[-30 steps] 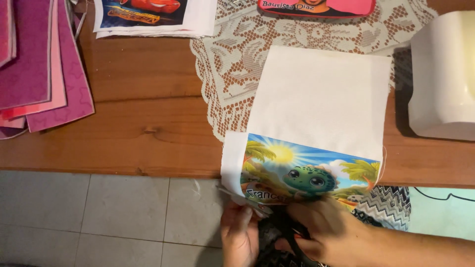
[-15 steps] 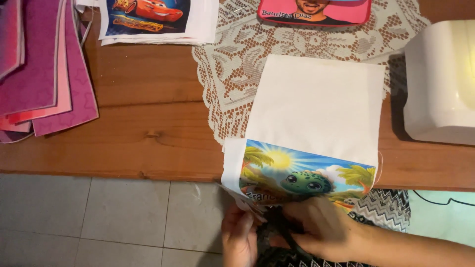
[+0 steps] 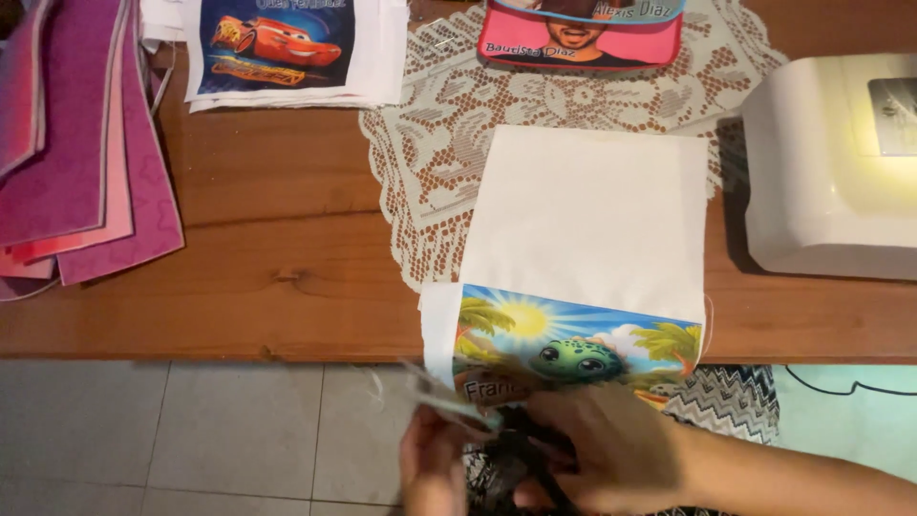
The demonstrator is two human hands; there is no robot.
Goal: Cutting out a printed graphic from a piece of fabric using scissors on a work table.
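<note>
— White cloth with a printed picture (image 3: pixel 573 277), is that what the hands are on?

— Yes. It lies on the wooden table (image 3: pixel 287 258), its far part flat over a lace doily (image 3: pixel 449 153), and its near end hangs over the table edge. That end carries a bright print: sun, palms, a green turtle-like creature.

— And the hands?

— Both sit below the table edge, at the hanging end. The left hand (image 3: pixel 432 468) is closed on something thin and pale at the cloth's lower left corner, though it is blurred and I cannot tell whether that is the cloth's own hem or a separate strip. The right hand (image 3: pixel 602 449) lies knuckles up, fingers curled over a dark tangled thing (image 3: pixel 516 459) between the two hands. Whether it truly grips that thing or the cloth, I cannot tell.

— What else is around?

— A stack of pink and purple felt sheets (image 3: pixel 76 143) at the far left of the table. A white cloth with a red car print (image 3: pixel 287 48) at the top. A pink-edged printed item (image 3: pixel 583 33) beyond the doily. A cream-coloured machine (image 3: pixel 831 162) at the right. Grey floor tiles (image 3: pixel 191 430) show under the table edge, and patterned black-and-white fabric (image 3: pixel 735 401) lies beside the right forearm.
</note>
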